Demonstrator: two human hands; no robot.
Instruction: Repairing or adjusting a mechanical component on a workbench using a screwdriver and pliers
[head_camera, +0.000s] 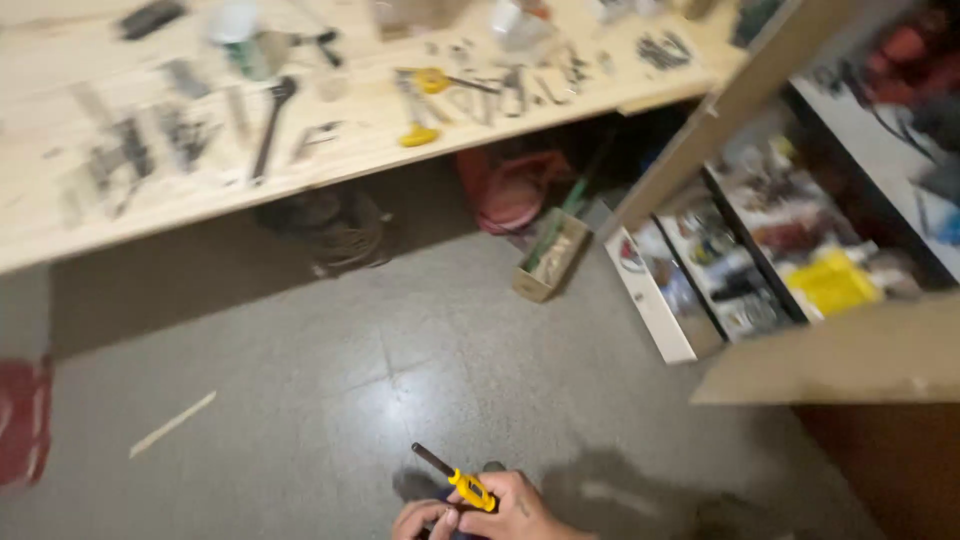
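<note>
Two hands (480, 512), fingers (500, 487) around yellow-handled screwdriver (462, 482)

Wooden workbench (300, 190), cardboard box (550, 262), cluttered shelves (760, 240).

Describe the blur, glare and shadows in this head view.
Head view: motion blur smears the workbench tools and the shelf unit contents; a pale glare patch sits on the grey floor ahead of the hands; deep shadow fills the space under the bench; the right hand and its yellow-handled tool are the sharpest, beside the left hand.
</note>
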